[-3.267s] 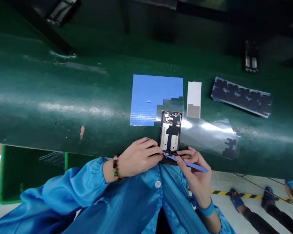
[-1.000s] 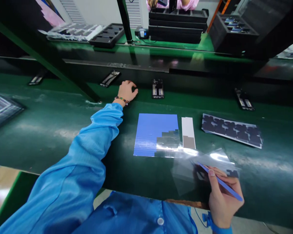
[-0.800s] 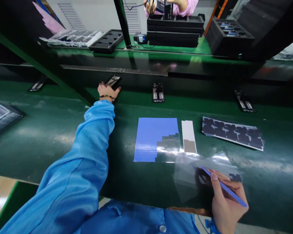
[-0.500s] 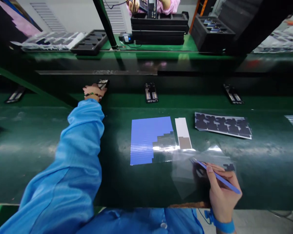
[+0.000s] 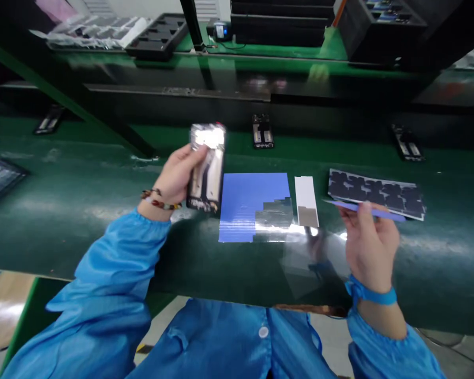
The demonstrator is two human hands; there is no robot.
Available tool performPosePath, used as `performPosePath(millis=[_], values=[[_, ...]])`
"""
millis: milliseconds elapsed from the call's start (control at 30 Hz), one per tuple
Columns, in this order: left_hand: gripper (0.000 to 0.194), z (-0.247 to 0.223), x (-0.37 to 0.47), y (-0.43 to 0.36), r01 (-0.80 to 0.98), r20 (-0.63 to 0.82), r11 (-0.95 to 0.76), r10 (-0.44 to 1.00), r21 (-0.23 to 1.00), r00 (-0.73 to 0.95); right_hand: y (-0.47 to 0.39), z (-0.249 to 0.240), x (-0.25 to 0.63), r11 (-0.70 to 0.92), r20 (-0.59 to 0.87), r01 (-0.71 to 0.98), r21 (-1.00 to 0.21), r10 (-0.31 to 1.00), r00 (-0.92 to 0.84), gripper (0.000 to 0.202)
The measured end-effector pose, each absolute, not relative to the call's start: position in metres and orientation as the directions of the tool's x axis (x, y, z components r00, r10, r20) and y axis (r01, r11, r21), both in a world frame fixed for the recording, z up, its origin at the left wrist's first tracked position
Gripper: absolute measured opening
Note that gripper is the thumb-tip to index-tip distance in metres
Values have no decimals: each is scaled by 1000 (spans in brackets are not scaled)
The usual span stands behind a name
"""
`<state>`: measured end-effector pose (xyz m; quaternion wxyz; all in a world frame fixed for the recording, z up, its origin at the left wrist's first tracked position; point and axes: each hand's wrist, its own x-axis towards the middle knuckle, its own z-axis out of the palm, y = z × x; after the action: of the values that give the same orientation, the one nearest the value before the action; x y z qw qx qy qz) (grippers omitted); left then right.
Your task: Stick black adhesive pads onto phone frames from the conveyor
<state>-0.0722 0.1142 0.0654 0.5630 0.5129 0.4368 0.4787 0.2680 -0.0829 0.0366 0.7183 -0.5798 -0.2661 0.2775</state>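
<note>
The left hand [image 5: 177,176] grips the phone [image 5: 213,173] near the left edge of the blue sheet [image 5: 255,189], thumb on its face and the other fingers mostly hidden, likely tucked under to hold it up. Its open side faces up, perhaps so the insides show. The right hand [image 5: 369,242] pinches the tweezers [image 5: 349,205], maybe so nothing covers the thin tip. The white strip [image 5: 306,192] and black stickers [image 5: 373,188] lie close, probably for easy reach.
</note>
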Motion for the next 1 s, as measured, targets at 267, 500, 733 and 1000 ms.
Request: performPosePath(millis=[267,500,733,1000], values=[[54,33,-6,19,123,-177,128,679,984,712,-33,10,238,15,-5,-34,-999,852,523,38],[38,15,9,-14,336,78,-408,726,849,684,-44,1,227,-52,21,148,-988,889,457,35],[31,3,9,-25,434,229,-788,564,436,793,-43,1,217,-66,23,203,-977,914,404,34],[31,4,8,-25,423,273,-831,528,361,804,-43,6,219,-49,-6,98,-994,916,401,36]])
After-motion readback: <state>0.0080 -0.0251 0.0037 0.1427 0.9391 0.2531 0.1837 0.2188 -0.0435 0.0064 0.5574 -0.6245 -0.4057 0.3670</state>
